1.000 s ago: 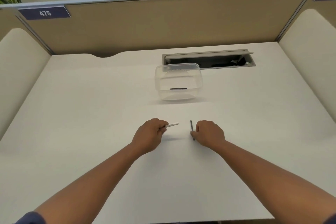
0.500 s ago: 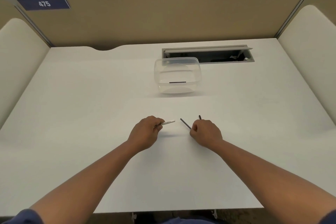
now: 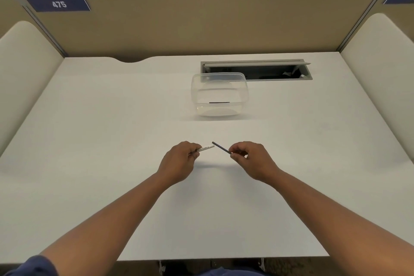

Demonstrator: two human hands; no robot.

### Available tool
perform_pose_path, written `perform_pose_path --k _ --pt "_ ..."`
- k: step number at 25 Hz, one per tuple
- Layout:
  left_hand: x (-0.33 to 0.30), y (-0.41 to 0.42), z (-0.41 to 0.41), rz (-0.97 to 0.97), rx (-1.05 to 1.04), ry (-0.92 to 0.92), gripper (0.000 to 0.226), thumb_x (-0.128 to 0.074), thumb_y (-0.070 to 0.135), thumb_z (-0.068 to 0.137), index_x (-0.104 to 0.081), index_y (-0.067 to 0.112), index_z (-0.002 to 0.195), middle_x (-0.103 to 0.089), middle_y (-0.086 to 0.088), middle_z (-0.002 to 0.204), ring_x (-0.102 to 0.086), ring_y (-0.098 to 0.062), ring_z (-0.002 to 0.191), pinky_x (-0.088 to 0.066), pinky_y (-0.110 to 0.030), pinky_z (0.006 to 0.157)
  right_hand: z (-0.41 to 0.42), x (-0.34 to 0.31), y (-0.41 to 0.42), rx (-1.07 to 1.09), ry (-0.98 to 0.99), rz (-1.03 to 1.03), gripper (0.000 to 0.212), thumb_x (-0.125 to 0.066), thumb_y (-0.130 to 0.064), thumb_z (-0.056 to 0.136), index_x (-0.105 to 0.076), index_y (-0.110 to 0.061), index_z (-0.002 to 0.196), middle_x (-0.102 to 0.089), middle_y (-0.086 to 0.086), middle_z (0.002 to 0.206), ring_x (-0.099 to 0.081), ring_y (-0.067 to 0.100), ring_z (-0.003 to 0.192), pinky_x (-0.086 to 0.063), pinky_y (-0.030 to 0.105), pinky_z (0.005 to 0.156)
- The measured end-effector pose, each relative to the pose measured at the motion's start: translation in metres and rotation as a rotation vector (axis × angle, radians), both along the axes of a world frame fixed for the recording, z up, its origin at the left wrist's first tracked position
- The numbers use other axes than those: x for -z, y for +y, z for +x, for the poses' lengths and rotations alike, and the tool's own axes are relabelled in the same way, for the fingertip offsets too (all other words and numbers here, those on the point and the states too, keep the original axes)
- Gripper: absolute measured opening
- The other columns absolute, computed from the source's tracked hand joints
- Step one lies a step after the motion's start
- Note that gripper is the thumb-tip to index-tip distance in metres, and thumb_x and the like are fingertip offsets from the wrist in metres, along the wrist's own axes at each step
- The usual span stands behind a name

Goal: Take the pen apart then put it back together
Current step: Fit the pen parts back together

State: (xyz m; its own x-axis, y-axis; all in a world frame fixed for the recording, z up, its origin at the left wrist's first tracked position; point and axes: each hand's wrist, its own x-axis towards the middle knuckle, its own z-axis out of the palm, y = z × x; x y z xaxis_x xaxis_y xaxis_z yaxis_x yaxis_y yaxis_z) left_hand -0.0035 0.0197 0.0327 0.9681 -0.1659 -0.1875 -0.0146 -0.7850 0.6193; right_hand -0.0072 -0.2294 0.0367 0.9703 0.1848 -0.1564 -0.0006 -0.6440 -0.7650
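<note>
White desk (image 3: 112, 141), clear plastic container (image 3: 219, 94) on it

Pen in 2 separate pieces, held up over the white desk. White barrel (image 3: 205, 148), printed with dark lettering, tilted slightly up toward its open right end. Thin dark ink refill (image 3: 221, 147), slanting from lower right to upper left, its upper tip just beside the barrel's open end, contact unclear.

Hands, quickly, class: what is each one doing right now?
Left hand: closed on the white pen barrel.
Right hand: fingers pinching the thin dark refill, its tip near the barrel's open end.
</note>
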Motion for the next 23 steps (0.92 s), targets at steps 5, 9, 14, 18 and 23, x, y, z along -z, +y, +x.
perform_pose_path --k 5,9,14,18,23 --pt "-0.003 0.002 0.004 -0.013 -0.015 0.001 0.020 -0.054 0.022 0.101 -0.069 0.027 0.112 -0.063 0.005 0.097 -0.059 -0.019 0.093 -0.052 -0.042 0.083 0.003 -0.004 -0.001 0.031 -0.012 -0.021 0.013 -0.063 -0.012 0.093 -0.073 -0.018 0.097 -0.067 -0.006 0.087 -0.058 0.010 0.078 -0.046 0.023 0.071" --pt "-0.003 0.003 0.005 -0.004 -0.007 -0.001 0.020 -0.053 0.022 0.101 -0.069 0.028 0.112 -0.063 0.006 0.097 -0.058 -0.018 0.094 -0.051 -0.041 0.083 0.005 -0.006 -0.002 0.023 -0.009 -0.036 0.014 -0.063 -0.010 0.093 -0.073 -0.017 0.097 -0.069 -0.001 0.091 -0.060 0.017 0.082 -0.049 0.029 0.075" --pt "-0.005 0.004 0.008 0.054 0.055 -0.073 0.022 -0.054 0.018 0.100 -0.071 0.027 0.113 -0.066 0.005 0.098 -0.059 -0.021 0.092 -0.051 -0.041 0.081 0.012 -0.008 -0.003 -0.038 -0.060 -0.102 0.018 -0.059 -0.008 0.094 -0.074 -0.017 0.100 -0.067 0.001 0.094 -0.059 0.017 0.086 -0.049 0.031 0.078" --pt "-0.005 0.005 0.011 0.113 0.112 -0.129 0.024 -0.055 0.016 0.099 -0.072 0.026 0.113 -0.067 0.004 0.098 -0.060 -0.025 0.090 -0.051 -0.042 0.079 0.017 -0.010 -0.002 -0.019 -0.130 -0.111 0.020 -0.059 -0.003 0.092 -0.075 -0.014 0.099 -0.066 0.002 0.097 -0.059 0.018 0.088 -0.048 0.030 0.079" --pt "-0.003 -0.001 0.013 0.032 0.100 -0.078 0.023 -0.054 0.017 0.100 -0.071 0.027 0.112 -0.065 0.006 0.099 -0.058 -0.020 0.093 -0.051 -0.040 0.080 0.024 -0.017 0.001 0.105 -0.031 0.066 0.015 -0.067 -0.005 0.089 -0.073 -0.017 0.095 -0.069 -0.001 0.096 -0.061 0.011 0.083 -0.046 0.017 0.075"
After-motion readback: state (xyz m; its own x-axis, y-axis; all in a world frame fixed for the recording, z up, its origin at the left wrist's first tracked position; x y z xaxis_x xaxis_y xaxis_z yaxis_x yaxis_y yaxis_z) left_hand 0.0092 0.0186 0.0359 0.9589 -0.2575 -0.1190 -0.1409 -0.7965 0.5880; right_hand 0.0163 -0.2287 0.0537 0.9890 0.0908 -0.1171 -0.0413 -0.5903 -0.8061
